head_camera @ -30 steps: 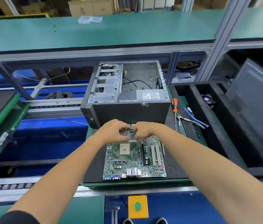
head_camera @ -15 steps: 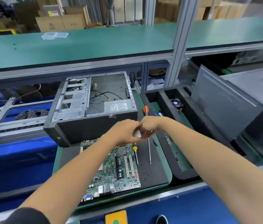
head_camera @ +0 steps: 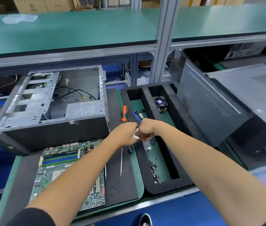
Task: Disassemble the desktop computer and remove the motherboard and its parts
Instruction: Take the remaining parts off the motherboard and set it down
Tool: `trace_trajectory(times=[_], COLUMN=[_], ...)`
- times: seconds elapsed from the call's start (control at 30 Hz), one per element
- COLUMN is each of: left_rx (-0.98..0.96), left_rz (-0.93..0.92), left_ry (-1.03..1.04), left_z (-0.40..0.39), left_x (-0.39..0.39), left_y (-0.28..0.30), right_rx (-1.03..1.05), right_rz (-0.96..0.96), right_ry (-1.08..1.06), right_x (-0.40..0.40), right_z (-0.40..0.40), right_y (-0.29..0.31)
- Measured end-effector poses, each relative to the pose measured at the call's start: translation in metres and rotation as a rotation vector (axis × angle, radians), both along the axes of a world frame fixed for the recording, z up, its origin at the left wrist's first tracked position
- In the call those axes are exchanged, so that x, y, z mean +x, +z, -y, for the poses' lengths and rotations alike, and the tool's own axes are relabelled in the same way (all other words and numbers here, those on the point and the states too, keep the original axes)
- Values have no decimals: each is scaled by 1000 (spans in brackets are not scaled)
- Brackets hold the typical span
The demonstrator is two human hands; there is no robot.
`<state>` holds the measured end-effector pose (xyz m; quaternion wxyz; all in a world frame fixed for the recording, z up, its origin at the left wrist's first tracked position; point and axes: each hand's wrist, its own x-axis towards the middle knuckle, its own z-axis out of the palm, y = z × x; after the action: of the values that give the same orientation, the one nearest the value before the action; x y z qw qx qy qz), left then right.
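A: What are the fingers doing?

B: The left hand (head_camera: pixel 123 134) and right hand (head_camera: pixel 146 130) meet knuckle to knuckle, fingers curled, both pinching a small white part (head_camera: pixel 135 136) between them; what it is I cannot tell.

A: And beneath them?

B: The black foam tray with long slots (head_camera: pixel 160 187), a heap of small dark screws (head_camera: pixel 153 172) in one slot. An orange-handled screwdriver (head_camera: pixel 123 117) lies just left, on the dark foam mat (head_camera: pixel 120 188).

A: The board?

B: The green motherboard with blue memory slots (head_camera: pixel 60 162) lies flat on that mat, under the left forearm, in front of the opened grey metal computer case (head_camera: pixel 50 108).
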<state>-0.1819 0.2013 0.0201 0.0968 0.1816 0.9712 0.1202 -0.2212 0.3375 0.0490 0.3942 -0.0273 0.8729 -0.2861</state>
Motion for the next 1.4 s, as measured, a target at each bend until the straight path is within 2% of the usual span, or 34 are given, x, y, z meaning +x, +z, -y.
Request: trace_trajectory(times=[0.23,0.4,0.57,0.83,1.07,1.2,1.4], left_rx=[-52,-8,11,-81,79,40,81], left_rz=[-17,-64,-20,41,125,173,207], left_ry=[39,7,16,-19,50,5,59], left_z=[-3,-4,-7,-7,2,30,87], left_x=[-10,-16,-21,-29,-21,-7,42], left_y=[-33,-42,-50,-55,-27,5,29], right_rx=[107,168,239,414,421,385,395], right_rz=[-16,-52,-109,-275,-53,79,102], right_ry=[19,75,129,222,378,446,616], right_x=[-9,-14,-19,-23,-28,-19,16], right_z=[6,10,11,21,35,58,116], right_y=[-27,-38,-48,-44,-18,3,24])
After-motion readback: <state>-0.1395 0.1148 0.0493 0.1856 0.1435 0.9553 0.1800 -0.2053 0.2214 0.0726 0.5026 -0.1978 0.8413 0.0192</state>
